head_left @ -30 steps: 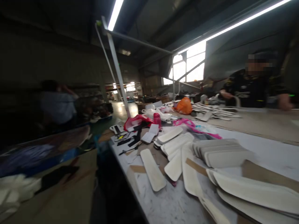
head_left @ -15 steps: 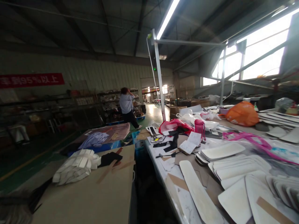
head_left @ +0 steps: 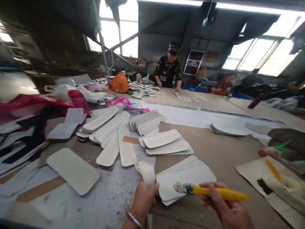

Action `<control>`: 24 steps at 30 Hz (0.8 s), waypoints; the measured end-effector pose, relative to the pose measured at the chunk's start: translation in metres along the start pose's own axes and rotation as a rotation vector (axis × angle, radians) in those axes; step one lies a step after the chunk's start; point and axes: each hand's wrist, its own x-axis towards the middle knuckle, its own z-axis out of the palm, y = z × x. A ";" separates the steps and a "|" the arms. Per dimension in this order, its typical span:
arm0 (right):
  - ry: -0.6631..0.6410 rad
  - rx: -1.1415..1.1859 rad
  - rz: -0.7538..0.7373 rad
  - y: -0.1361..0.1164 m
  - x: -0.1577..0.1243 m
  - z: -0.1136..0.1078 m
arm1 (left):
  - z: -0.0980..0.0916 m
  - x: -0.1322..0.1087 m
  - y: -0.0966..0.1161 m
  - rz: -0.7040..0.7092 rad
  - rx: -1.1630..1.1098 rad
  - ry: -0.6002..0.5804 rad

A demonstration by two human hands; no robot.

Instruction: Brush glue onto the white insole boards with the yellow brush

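Both bare hands have come into view since half a second ago, when neither showed, and the view has swung from the aisle to the worktable (head_left: 108, 194). At the lower middle, the left hand (head_left: 144, 197), with a bangle (head_left: 135, 220) on its wrist, pinches the lower end of a curled white piece (head_left: 147, 173) between thumb and fingers; the piece rises from the grip. The right hand (head_left: 225, 203) has its thumb and fingers wrapped around the yellow handle of a brush (head_left: 198, 190). The brush lies nearly level, its smeared bristles pointing left over the near end of a fanned pile of white pieces (head_left: 190, 173); whether they touch the top one cannot be told. Beyond this pile is another stack (head_left: 166, 141), and a single flat piece (head_left: 73, 170) rests well to the left. At the right, a pale sheet (head_left: 250, 170) bears a second yellow handle (head_left: 273, 169). Across the table, a co-worker (head_left: 168, 71) in a cap reaches toward small pale strips (head_left: 187, 99).
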 end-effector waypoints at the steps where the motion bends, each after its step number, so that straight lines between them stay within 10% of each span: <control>1: -0.030 -0.007 0.006 0.000 0.000 0.006 | -0.003 0.000 0.000 0.016 0.002 0.003; 9: -0.150 -0.038 -0.058 0.007 0.001 0.040 | -0.008 -0.007 0.000 0.092 0.040 0.049; 16: 0.088 -0.410 -0.190 0.017 0.019 0.000 | -0.008 -0.012 0.001 0.096 0.119 0.075; 24: 0.173 -0.727 -0.745 0.020 0.045 -0.037 | -0.014 0.001 -0.020 0.057 0.191 0.112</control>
